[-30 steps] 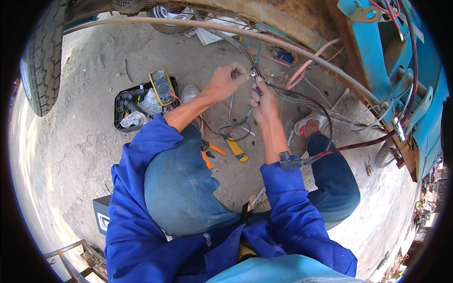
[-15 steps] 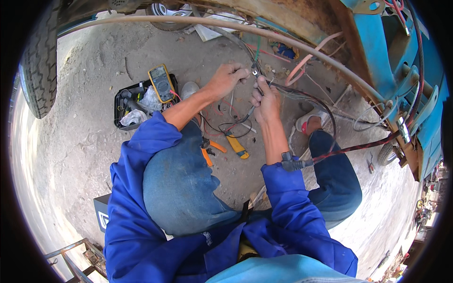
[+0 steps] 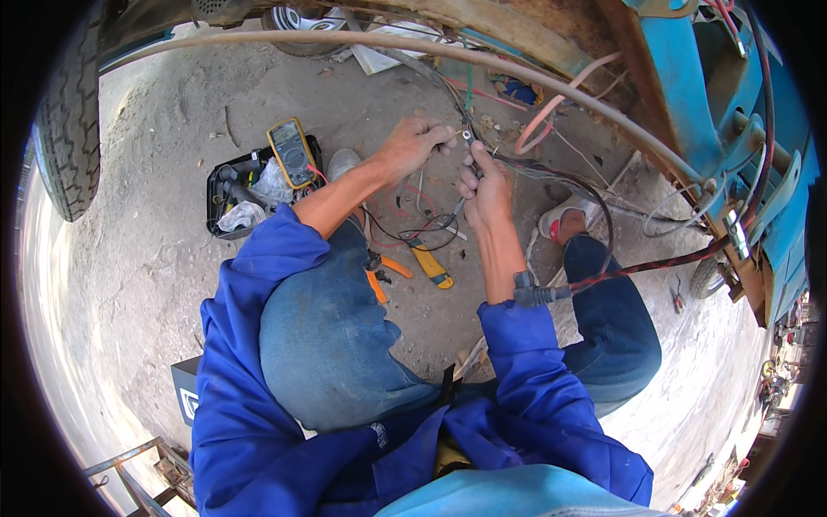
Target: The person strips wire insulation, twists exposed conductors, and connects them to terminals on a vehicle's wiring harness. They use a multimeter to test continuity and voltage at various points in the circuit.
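My right hand [image 3: 488,188] is closed around a dark cable, thumb pointing up along it. At the cable's upper end, just beyond the thumb, a small silver ring terminal [image 3: 466,134] sticks out. My left hand [image 3: 415,145] is beside it on the left, thumb and fingertips pinched together; whatever is between them is too small to make out. Behind the terminal runs a bundle of dark wires [image 3: 538,167]. On the ground below my hands lie a yellow utility knife [image 3: 431,265], orange-handled pliers [image 3: 377,286] and thin loose wires [image 3: 412,231].
Left of my forearm, a yellow multimeter [image 3: 291,155] leans on a black tool tray [image 3: 213,203]. A rusty frame with a long pipe [image 3: 379,39] crosses overhead, joining a blue metal structure [image 3: 680,86]. A thick cable with a black plug [image 3: 541,295] hangs over my right forearm.
Both hands stay nearly in place. The ring terminal has turned slightly and shows its round face more clearly. The whole view has shifted a little.
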{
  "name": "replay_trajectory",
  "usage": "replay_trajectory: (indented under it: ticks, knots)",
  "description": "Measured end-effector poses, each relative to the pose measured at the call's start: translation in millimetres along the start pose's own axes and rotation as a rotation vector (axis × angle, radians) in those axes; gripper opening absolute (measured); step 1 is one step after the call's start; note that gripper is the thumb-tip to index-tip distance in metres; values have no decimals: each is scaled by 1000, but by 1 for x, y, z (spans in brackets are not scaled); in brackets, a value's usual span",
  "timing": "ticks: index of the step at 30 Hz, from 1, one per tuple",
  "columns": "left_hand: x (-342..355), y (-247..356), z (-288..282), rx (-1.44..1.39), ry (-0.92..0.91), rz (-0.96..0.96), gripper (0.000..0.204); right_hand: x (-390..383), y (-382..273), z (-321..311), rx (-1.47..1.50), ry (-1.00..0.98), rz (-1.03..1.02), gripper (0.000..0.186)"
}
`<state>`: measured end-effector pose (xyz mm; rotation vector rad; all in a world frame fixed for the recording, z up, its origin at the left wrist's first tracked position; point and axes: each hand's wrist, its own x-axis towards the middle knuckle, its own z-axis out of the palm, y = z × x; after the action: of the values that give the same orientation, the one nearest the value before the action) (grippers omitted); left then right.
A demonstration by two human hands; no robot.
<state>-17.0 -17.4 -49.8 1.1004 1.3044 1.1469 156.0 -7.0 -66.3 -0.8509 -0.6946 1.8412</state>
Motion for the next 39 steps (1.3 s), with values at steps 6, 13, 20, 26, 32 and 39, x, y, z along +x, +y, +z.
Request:
replay_trajectory:
  ticks: [6,13,20,26,32,39]
  knots:
    - [2,1,-3,56,14,-12,28,-4,0,0,57,-19,61,15]
    - [2,10,3,-136,-9,-83,25,-5,-4,1,55,-59,75,15]
    - [5,10,11,-232,-4,-47,21,-5,-8,-3,76,-84,103,19]
    - [2,13,15,-228,-2,-45,19,-5,-6,-4,251,-106,185,19]
    - [-1,20,11,-148,-15,-32,20,-6,-8,-1,-14,-54,3,18]
    - [-7,25,13,-43,-36,-56,16,-8,-14,-1,-96,26,-75,19]
